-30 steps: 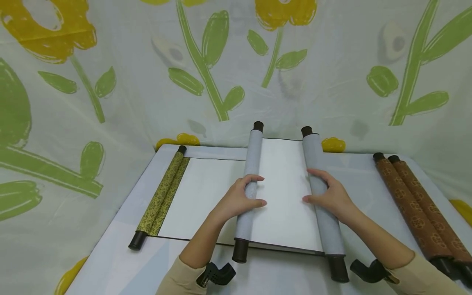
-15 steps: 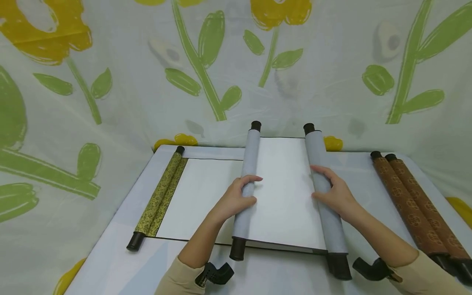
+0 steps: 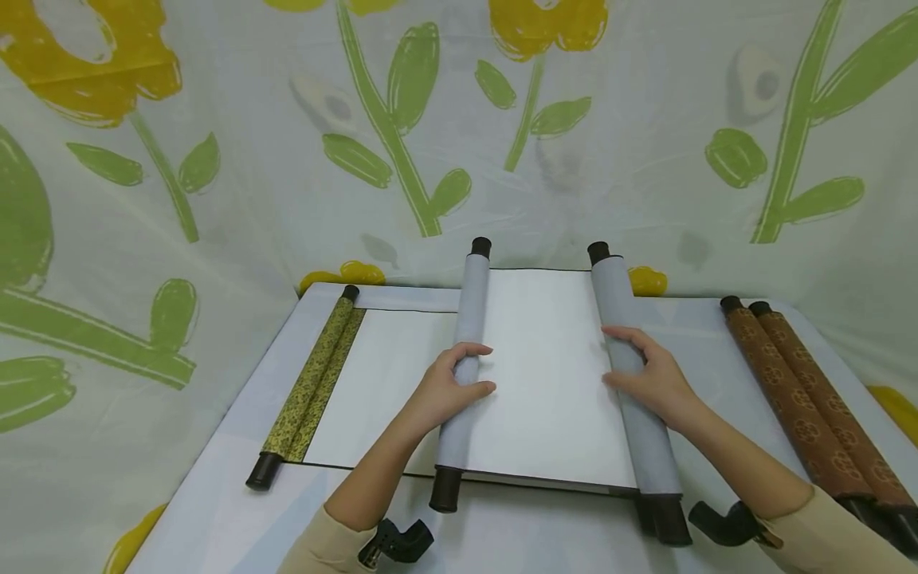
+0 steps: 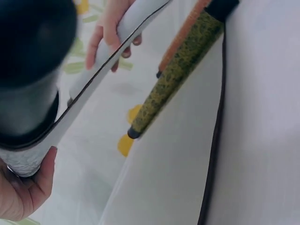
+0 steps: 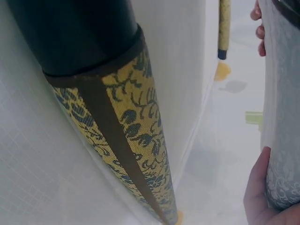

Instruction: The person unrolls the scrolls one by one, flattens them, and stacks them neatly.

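A grey hanging scroll (image 3: 545, 375), partly unrolled, shows a white sheet between two rollers with dark knobs. My left hand (image 3: 448, 387) grips its left roller (image 3: 473, 303), thumb and forefinger over the near side. With my right hand (image 3: 656, 383) I hold the right roller (image 3: 615, 295) in the same way. Beneath it lies a yellow-green patterned scroll (image 3: 308, 375), its white sheet spread out toward the right. The grey scroll overlaps this sheet and hides its right part. In the right wrist view, that scroll's other patterned roller (image 5: 136, 126) shows below the grey one.
Two brown patterned rollers (image 3: 803, 399) lie side by side at the table's right end. The pale table (image 3: 215, 510) extends in front of the scrolls. Behind it hangs a white cloth (image 3: 631, 159) printed with yellow flowers and green leaves.
My left hand has moved left with the left roller, so more white sheet shows between the grey rollers. The right roller has shifted slightly right. The scrolls on the table stay put.
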The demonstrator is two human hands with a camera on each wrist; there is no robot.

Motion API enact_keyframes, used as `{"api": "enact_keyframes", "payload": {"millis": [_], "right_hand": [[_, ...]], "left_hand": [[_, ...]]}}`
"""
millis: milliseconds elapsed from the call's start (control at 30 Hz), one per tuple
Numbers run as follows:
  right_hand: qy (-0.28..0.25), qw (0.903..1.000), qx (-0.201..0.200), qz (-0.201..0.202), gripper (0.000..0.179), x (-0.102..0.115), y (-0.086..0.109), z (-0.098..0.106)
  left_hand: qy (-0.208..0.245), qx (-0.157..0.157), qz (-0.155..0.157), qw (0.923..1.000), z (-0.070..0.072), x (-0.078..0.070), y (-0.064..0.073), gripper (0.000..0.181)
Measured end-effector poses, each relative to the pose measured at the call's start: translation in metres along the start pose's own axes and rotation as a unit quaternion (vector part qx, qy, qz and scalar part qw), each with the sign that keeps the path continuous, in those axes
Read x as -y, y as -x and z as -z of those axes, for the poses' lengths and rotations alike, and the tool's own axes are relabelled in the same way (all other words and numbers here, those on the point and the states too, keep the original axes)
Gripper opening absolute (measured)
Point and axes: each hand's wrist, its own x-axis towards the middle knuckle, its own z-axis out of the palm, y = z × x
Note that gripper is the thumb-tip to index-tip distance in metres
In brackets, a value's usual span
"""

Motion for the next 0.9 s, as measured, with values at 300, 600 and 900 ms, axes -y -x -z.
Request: {"api": "enact_keyframes", "payload": {"millis": [300, 600, 900], "right_hand": [[-0.003, 1.0000, 0.005, -0.004, 0.077, 0.000, 0.000, -0.001], [-0.001, 1.0000, 0.010, 0.000, 0.078, -0.003, -0.003, -0.004], [-0.012, 0.9997, 0.017, -0.010, 0.081, -0.002, -0.002, -0.002]], "left_hand": [[0.008, 0.002, 0.014, 0.9999, 0.004, 0.003, 0.004, 0.046], [0.005, 0.005, 0.004, 1.0000, 0.009, 0.008, 0.008, 0.047], [0.012, -0.008, -0.003, 0.9999, 0.018, 0.016, 0.014, 0.048]]}}
